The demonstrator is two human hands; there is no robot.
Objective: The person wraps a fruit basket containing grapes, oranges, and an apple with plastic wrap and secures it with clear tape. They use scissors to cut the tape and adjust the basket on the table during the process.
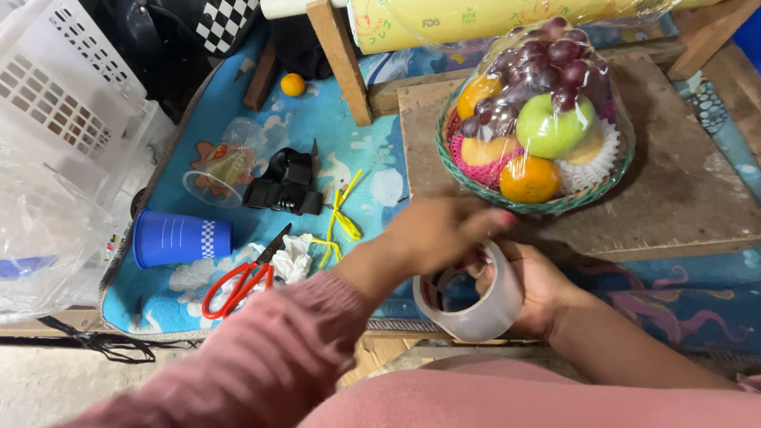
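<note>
Blue patterned cloth (333,143) is spread over the tabletop, with red scissors (242,279) lying left. Near the middle, a clear tape roll (474,305) is grasped by the right hand (539,289) and pinched by the left hand (440,234). Just beyond, a wrapped fruit basket (535,119) is seen.

Yellow cling-film roll box (476,20) at top, behind film-wrapped green fruit basket (533,202).

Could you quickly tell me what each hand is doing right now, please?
Left hand: closed, fingers pinching at the top of the clear tape roll.
Right hand: closed around the tape roll, holding it from below.
</note>
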